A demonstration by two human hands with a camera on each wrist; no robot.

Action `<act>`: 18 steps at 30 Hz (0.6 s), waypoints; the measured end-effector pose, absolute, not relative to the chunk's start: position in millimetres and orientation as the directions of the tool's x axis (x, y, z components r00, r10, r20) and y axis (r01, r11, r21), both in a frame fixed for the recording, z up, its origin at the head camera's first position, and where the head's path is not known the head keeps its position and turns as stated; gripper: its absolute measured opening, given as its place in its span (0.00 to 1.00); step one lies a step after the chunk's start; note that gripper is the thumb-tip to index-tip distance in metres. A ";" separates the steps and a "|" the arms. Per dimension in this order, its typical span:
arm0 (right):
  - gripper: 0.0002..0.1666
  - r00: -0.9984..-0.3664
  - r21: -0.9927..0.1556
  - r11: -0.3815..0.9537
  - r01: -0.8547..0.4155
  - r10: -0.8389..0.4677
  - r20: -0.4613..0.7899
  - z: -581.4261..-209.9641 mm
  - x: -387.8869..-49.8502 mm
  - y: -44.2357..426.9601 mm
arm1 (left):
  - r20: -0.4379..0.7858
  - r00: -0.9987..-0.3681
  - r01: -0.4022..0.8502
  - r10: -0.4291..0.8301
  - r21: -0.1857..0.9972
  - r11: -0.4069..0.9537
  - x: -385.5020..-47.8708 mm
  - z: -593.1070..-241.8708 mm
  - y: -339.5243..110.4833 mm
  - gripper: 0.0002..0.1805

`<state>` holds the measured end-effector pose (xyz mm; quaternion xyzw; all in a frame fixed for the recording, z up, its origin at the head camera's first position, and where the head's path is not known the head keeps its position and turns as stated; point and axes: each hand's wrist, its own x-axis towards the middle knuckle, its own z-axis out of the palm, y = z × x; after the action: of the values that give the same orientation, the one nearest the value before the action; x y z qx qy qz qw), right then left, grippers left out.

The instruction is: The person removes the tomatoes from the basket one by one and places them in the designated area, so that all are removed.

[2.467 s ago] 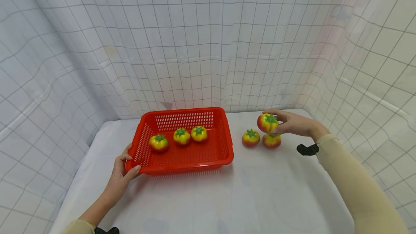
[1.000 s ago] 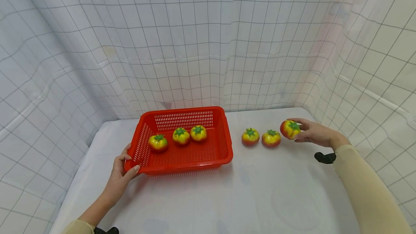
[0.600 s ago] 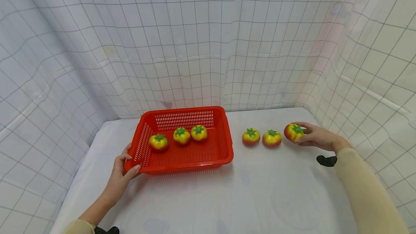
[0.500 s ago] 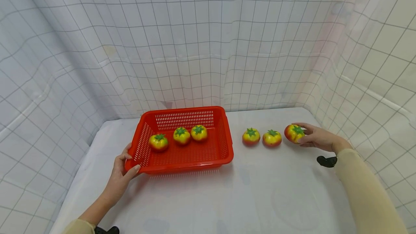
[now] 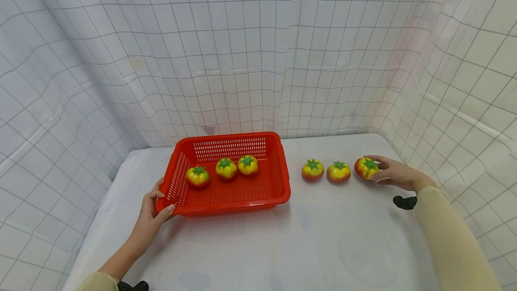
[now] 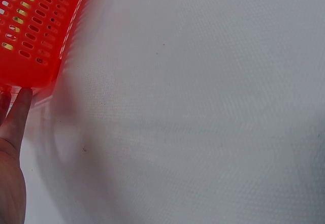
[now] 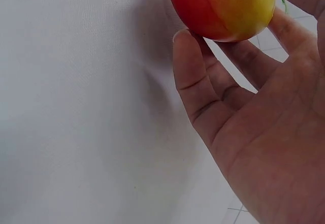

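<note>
Head: right hand (image 5: pixel 397 174) holds tomato (image 5: pixel 363 168) just past 3 o'clock, narrow gap to next tomato (image 5: pixel 338 173); left hand (image 5: pixel 147 219) grips basket (image 5: pixel 238 194) corner at 8. Left wrist: basket edge at 10, table (image 6: pixel 193 102) stretches toward 3. Right wrist: tomato at 1.

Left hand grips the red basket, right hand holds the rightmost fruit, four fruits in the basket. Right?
Not quite: the head view shows three fruits in the red basket, not four. The left hand does grip it, and the right hand holds the rightmost fruit.
</note>
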<state>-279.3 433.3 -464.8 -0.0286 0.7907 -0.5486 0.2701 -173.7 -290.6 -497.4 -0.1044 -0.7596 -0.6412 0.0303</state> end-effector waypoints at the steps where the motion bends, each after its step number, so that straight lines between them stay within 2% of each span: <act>1: 0.51 -0.851 -0.881 0.400 0.252 -0.341 -0.399 -465.5 -279.6 433.1 | 0.180 -0.976 0.198 0.120 0.968 0.152 -173.7 -497.5 -290.6 0.18; 18: 0.52 -0.857 -0.876 0.414 0.249 -0.326 -0.398 -467.9 -279.0 430.3 | 0.184 -0.975 0.201 0.124 0.969 0.142 -173.7 -498.4 -292.4 0.18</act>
<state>-279.0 430.3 -467.9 -0.0242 0.7975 -0.5410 0.2660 -173.7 -292.4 -498.4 -0.1077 -0.7551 -0.6461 0.0300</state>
